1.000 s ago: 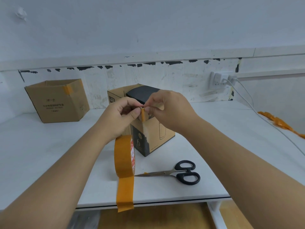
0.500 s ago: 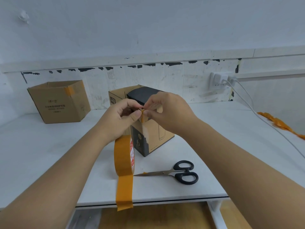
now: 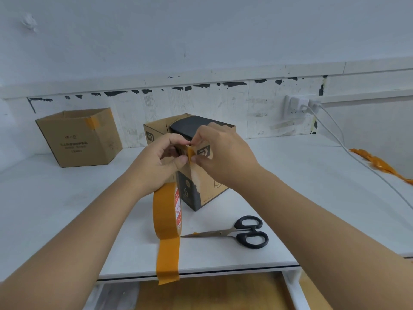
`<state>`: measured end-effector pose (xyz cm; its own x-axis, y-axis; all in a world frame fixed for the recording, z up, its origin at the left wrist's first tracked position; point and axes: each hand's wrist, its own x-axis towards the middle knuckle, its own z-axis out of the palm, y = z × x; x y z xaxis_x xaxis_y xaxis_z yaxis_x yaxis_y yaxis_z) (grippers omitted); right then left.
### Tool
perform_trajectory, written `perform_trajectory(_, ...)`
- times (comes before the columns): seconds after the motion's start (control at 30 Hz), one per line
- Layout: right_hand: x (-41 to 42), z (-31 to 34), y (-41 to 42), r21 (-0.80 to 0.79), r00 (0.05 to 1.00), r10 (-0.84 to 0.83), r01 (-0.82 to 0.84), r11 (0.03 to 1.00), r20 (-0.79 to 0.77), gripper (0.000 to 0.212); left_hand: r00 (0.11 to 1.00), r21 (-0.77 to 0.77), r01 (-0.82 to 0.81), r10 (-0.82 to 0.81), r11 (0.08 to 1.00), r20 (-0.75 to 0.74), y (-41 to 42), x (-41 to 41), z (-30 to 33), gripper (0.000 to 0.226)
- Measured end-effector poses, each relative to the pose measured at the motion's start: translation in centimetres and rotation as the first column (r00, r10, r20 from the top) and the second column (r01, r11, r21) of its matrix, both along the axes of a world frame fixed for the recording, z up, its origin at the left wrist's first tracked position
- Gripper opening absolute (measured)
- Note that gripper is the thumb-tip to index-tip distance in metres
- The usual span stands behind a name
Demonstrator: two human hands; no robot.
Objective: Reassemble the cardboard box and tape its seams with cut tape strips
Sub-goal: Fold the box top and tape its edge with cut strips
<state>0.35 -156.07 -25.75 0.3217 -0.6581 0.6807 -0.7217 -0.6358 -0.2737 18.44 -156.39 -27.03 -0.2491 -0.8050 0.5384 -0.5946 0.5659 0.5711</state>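
Head view: both hands, left hand point(image 3: 162, 159) and right hand point(image 3: 223, 153), pinch a short tape strip point(image 3: 190, 154) above the box point(image 3: 201, 186) mid-tabletop; risk judged that the sticky strip folds onto itself or fingers before reaching the seam.

Single head view, close, looking forward-down over table point(image 3: 312, 175).

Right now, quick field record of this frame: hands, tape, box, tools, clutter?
left hand: pinches tape strip
right hand: pinches the same tape strip, at the box corner
box: upright on table, top flaps open
tape roll: hangs below the left hand, loose end dangling past the table edge
scissors: closed, flat on table, right of roll
second box: back left, open
tape scraps: far right
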Motion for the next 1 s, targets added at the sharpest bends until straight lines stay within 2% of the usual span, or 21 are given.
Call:
perform_trajectory(0.13, -0.2, -0.6, 0.2, -0.024, 1.000, 0.019, -0.019, 1.000, 0.011, 0.027, 0.999, 0.018, 0.017, -0.017, 1.000, 0.032, 0.0, 0.2, 0.1, 0.045)
perform_trajectory(0.4, 0.3, -1.0, 0.2, -0.093, 0.999, -0.050, 0.049, 0.994, -0.006, 0.030, 0.997, 0.000, -0.031, 0.031, 1.000, 0.069, 0.1, -0.2, 0.0, 0.047)
perform_trajectory(0.77, 0.2, -1.2, 0.3, -0.062, 0.999, -0.033, 0.032, 0.998, -0.009, 0.027, 0.996, 0.038, -0.032, 0.029, 0.999, 0.081, 0.3, -0.2, 0.0, 0.046)
perform_trajectory(1.0, 0.7, -1.2, 0.6, -0.060, 0.996, -0.080, 0.077, 0.995, -0.046, 0.027, 0.987, 0.051, -0.130, 0.124, 0.990, 0.106, 0.9, -1.0, -0.2, 0.041)
